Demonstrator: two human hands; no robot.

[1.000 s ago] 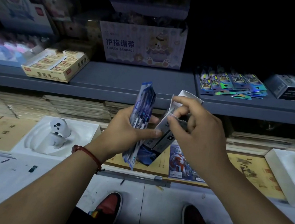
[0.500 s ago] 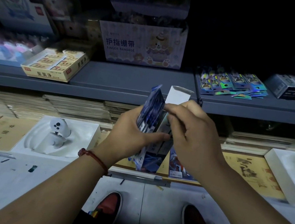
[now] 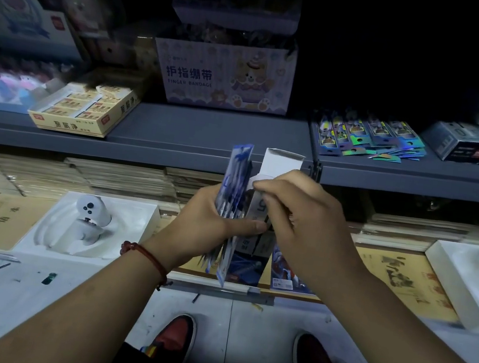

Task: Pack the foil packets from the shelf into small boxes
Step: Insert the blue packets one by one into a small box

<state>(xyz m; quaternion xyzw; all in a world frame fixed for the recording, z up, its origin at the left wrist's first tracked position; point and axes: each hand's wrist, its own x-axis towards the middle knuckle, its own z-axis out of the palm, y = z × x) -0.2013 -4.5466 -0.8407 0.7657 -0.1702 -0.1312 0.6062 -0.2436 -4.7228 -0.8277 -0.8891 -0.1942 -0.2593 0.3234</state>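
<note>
Loading a small box, head view. In front of the grey shelf [image 3: 202, 133], the left hand [image 3: 204, 225] grips an upright stack of blue foil packets [image 3: 237, 178], its thumb stretched across to the small box [image 3: 280, 164] held just beside the stack. The right hand [image 3: 306, 221] holds that box near its mouth, fingers [image 3: 277, 191] curled round the card wall; the top flap stands open and upright.

To do the step well, the right hand should probably keep the flap folded clear and the mouth square. The left hand can then align the packet edges and feed the stack in lengthwise, since a splayed corner would likely catch on the rim.

Containers:
- **Small box:** its interior is hidden, so whether any packets are inside cannot be told.
- **Loose foil packets [image 3: 371, 135]:** more of them lie fanned on the shelf, toward its right.
- **Grey boxes [image 3: 459, 141]:** these sit at the shelf's right end, closed, with their contents unseen.
- **Open carton [image 3: 88, 108]:** it sits on the shelf's left and shows rows of wrapped erasers.
- **Finger-bandage display box [image 3: 225, 77]:** it stands at the back of the shelf, and its contents are too dark to read.
</note>
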